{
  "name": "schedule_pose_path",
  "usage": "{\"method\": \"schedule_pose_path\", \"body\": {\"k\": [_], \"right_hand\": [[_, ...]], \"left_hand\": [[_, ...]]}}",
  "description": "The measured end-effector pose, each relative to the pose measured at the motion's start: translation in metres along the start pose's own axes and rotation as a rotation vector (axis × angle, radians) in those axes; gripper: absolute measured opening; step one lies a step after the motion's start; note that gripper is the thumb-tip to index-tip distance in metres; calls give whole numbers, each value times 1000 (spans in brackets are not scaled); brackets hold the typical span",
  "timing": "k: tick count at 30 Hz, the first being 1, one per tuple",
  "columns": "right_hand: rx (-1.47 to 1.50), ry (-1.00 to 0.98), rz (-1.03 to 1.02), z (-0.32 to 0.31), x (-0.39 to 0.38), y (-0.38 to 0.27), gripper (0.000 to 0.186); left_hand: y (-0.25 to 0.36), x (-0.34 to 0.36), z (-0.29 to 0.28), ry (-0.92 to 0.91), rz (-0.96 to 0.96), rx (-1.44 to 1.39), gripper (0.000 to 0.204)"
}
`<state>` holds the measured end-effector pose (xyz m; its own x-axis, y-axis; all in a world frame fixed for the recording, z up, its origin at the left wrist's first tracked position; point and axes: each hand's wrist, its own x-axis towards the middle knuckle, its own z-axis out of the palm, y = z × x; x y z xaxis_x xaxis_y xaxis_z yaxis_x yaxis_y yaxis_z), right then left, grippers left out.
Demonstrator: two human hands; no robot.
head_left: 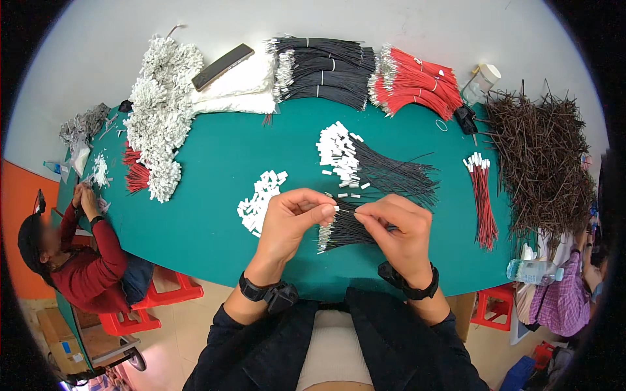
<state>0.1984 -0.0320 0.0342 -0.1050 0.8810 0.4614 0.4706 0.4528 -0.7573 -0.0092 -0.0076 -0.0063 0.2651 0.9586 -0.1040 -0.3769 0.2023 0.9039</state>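
Note:
My left hand (295,218) is closed in a pinch on a small white sleeve (337,208). Facing it, my right hand (403,225) pinches a thin black wire whose metal tip points at the sleeve; whether the tip is inside it I cannot tell. Beneath both hands lies a bundle of black wires (345,233) with bare metal terminals at its left end. Left of my left hand is a loose pile of white sleeves (261,199). Farther back, black wires with white sleeves on their ends (391,171) lie fanned out.
Bundled black wires (326,72) and red wires (417,81) line the back of the green table (222,169). Red wires with white ends (481,195) and a brown wire heap (541,163) lie right. A white heap (160,111) stands left, near a seated co-worker (85,254).

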Motion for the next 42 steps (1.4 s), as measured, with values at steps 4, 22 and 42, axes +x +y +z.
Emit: {"method": "schedule_pose_path", "body": {"k": [4, 22, 42], "right_hand": [[-25, 8, -18, 2, 0, 1, 13], [49, -26, 16, 8, -3, 7, 10], [-98, -198, 14, -7, 5, 11, 7]], "left_hand": [[1, 0, 2, 6, -5, 10, 11], [-11, -6, 8, 44, -6, -25, 4], [-18, 1, -2, 1, -15, 8, 10]]}}
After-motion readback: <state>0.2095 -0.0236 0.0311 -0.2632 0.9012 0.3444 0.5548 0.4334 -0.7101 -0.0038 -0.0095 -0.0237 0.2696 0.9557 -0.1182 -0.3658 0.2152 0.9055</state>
